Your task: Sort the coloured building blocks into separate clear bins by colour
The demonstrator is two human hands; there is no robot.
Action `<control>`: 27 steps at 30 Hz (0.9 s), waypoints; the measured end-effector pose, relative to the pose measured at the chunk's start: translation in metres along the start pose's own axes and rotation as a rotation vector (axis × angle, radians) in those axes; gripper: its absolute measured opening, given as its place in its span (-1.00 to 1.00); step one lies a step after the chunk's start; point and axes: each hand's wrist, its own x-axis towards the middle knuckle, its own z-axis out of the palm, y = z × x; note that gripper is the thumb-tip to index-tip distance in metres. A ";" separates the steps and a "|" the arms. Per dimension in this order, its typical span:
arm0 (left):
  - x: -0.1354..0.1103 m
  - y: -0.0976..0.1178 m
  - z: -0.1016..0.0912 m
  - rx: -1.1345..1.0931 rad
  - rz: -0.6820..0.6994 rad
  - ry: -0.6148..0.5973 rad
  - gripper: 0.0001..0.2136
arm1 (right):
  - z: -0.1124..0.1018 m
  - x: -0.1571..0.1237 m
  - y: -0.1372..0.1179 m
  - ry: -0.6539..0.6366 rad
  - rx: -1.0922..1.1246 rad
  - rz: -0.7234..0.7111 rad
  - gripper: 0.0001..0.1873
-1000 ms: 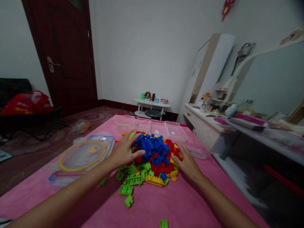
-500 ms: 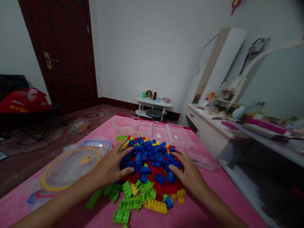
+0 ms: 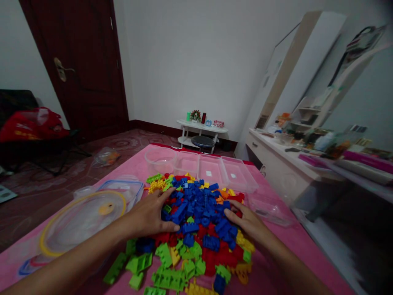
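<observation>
A heap of plastic building blocks spreads over the pink tabletop (image 3: 279,250). Blue blocks (image 3: 199,205) lie on top in the middle, with red blocks (image 3: 211,258) showing beneath. Green blocks (image 3: 168,278) and yellow blocks (image 3: 199,290) lie along the near side. At the heap's left flank rests my left hand (image 3: 153,215), thumb and fingers apart, touching blocks. My right hand (image 3: 245,217) is at the right flank, its thumb and fingers spread beside the blue and red pieces. Neither hand visibly grips a block.
Behind the heap stand a round clear tub (image 3: 160,160) and several rectangular clear containers (image 3: 211,170). Clear lids, one a round lid with a yellow rim (image 3: 82,221), lie at the left. More clear plastic (image 3: 270,209) lies right. A dresser (image 3: 276,159) flanks the table.
The view has shifted slightly closer to the heap. My hands stay at its two sides, and some blocks have spread, with more yellow and red pieces showing at the edges.
</observation>
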 end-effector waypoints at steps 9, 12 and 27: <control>0.014 0.011 0.003 -0.182 0.065 -0.034 0.01 | 0.020 0.008 -0.026 -0.080 0.190 -0.002 -0.39; 0.024 0.023 0.006 -0.325 0.147 -0.074 0.01 | 0.027 0.010 -0.041 -0.152 0.300 -0.009 -0.44; -0.048 0.025 -0.044 -0.118 0.258 -0.072 -0.10 | -0.031 -0.072 -0.043 -0.088 -0.055 -0.047 -0.09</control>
